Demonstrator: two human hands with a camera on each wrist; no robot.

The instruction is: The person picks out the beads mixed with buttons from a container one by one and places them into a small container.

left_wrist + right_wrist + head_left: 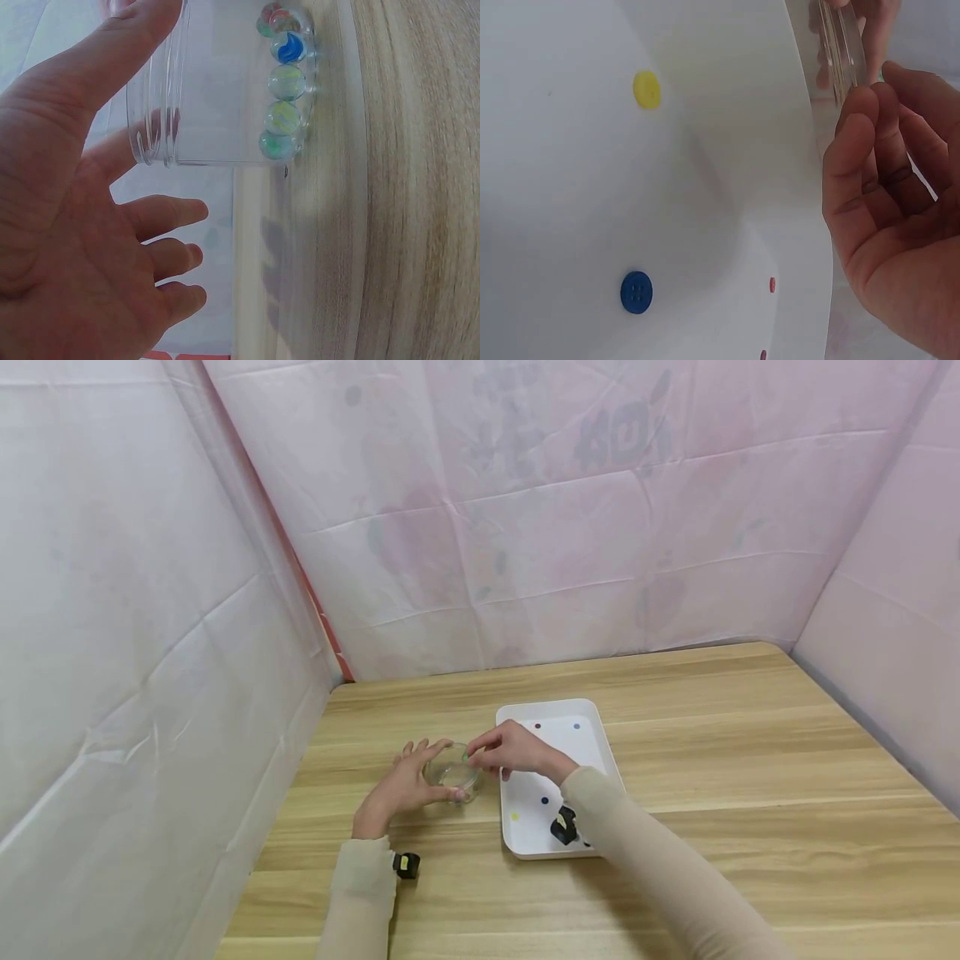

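A clear plastic jar (452, 774) stands on the wooden table (750, 760), left of a white tray (562, 752). In the left wrist view the jar (225, 90) has several glass marbles (283, 82) on its bottom. My left hand (420, 777) holds the jar between thumb and forefinger, and its other fingers (172, 259) lie free. Over the jar's mouth, my right hand (480, 758) pinches a small green piece (465, 758) with its fingertips bunched. The right wrist view shows those curled fingers (885, 150) beside the jar's rim (840, 52).
On the tray (705, 150) lie a yellow button (646, 89), a blue button (636, 292) and small red ones (772, 284). Pale cloth walls (525, 527) close in the back and both sides. A black camera (406, 865) sits on each wrist.
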